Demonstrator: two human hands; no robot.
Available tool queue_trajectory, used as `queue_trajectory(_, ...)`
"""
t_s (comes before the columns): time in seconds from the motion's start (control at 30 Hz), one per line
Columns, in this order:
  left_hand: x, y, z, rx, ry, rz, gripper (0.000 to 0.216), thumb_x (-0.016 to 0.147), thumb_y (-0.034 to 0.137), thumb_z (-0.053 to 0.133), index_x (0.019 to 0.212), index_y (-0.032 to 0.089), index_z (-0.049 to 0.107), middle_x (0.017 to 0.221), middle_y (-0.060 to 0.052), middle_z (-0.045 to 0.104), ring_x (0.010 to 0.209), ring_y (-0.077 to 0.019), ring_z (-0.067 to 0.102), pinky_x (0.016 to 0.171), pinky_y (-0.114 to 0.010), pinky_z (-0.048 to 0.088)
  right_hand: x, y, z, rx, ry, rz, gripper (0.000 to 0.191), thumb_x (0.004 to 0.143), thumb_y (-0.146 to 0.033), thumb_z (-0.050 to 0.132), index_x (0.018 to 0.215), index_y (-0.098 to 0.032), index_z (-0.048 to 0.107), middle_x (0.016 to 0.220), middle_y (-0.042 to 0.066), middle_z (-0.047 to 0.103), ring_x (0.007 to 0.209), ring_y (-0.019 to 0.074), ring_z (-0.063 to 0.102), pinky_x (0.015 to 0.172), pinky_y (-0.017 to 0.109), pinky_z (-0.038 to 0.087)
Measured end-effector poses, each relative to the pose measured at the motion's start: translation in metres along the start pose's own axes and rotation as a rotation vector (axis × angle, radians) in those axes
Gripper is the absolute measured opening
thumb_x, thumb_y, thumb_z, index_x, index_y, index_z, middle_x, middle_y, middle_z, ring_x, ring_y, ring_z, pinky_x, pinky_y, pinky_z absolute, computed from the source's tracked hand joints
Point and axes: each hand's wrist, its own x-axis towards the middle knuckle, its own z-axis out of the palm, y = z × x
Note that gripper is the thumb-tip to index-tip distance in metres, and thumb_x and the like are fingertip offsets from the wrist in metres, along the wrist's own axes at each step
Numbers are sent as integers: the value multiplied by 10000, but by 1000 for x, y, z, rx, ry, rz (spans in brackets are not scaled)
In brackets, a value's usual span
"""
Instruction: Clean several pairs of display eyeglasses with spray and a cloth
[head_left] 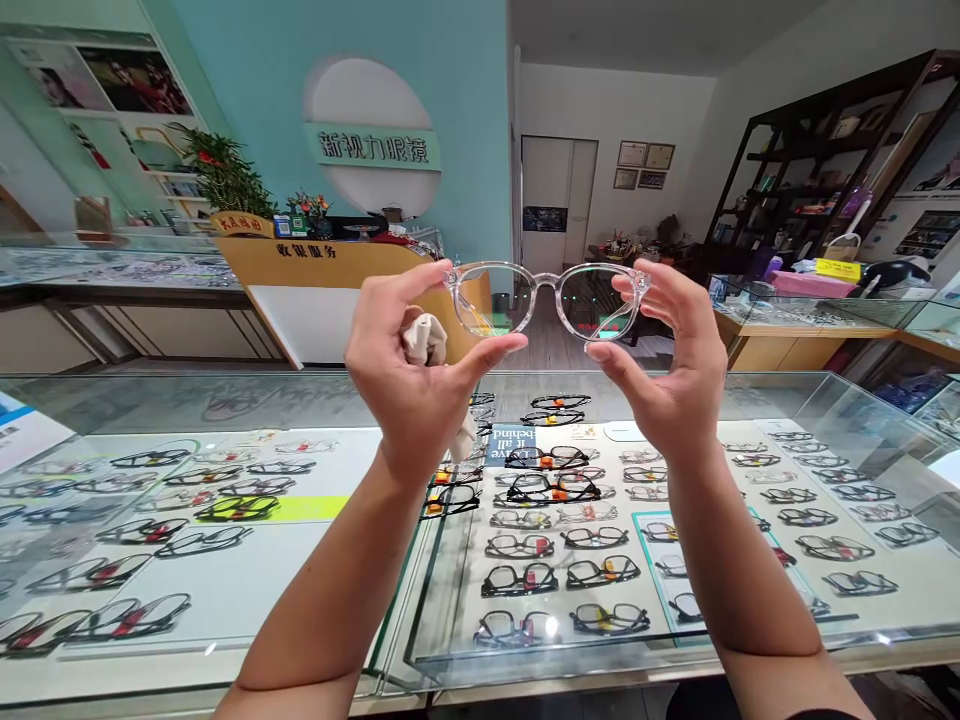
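A pair of clear-framed eyeglasses (546, 283) is held up in the air, level, above the glass counter. My left hand (409, 360) grips the left end of the frame between thumb and fingers. Bunched in that same palm is a pale cloth (426, 340), with part of it hanging below the hand. My right hand (671, 360) pinches the other end, its thumb at the lower rim and its fingers by the hinge. Both lenses are see-through, and the temples fold away behind them.
Below my arms lies a glass display case (450, 670) holding several rows of eyeglasses (604, 571). Beyond it stands a wooden-topped service counter (337, 270) with a potted plant (225, 175). At the right are another glass counter (795, 318) and a dark shelf unit (817, 150).
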Motion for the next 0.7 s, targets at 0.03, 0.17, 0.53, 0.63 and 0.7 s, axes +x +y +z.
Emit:
queue_trajectory(0.03, 0, 1, 0, 15, -3, 8, 635, 806, 753, 925, 1266, 342, 777, 1193, -76, 772, 1168, -310, 736, 925, -488, 654, 0, 0, 0, 15, 1, 9, 726, 1032, -588, 744, 1684, -375, 508, 1557, 123, 697, 1414, 381, 687, 1183, 624, 586)
queue_trajectory(0.17, 3, 0, 2, 22, -68, -4, 592, 836, 723, 916, 1271, 344, 786, 1200, -77, 789, 1167, -293, 737, 925, -457, 665, 1, 2, -2, 38, 10, 36, 669, 1027, -547, 772, 1644, -365, 591, 1553, 120, 707, 1371, 358, 706, 1152, 600, 601)
queue_trajectory(0.53, -8, -4, 7, -89, -95, -124, 664, 897, 730, 872, 1439, 366, 751, 1407, -70, 820, 1297, -342, 774, 910, -496, 715, -1, -2, 4, 28, 48, 77, 631, 1037, -499, 782, 1635, -353, 643, 1494, 110, 772, 1335, 336, 743, 1140, 593, 623)
queue_trajectory(0.63, -8, -4, 9, -36, -90, -85, 605, 932, 757, 819, 1398, 374, 776, 1292, -44, 862, 1346, -362, 769, 882, -526, 728, -1, -2, 3, 1, 49, 65, 626, 1031, -494, 791, 1628, -365, 655, 1498, 100, 776, 1331, 335, 741, 1143, 604, 627)
queue_trajectory(0.7, -8, -2, 10, -48, -87, -89, 577, 938, 753, 814, 1369, 370, 792, 1241, -38, 872, 1352, -365, 769, 876, -530, 734, -1, -2, 3, -19, 48, 60, 627, 1032, -490, 789, 1632, -371, 652, 1498, 95, 777, 1328, 332, 739, 1140, 604, 631)
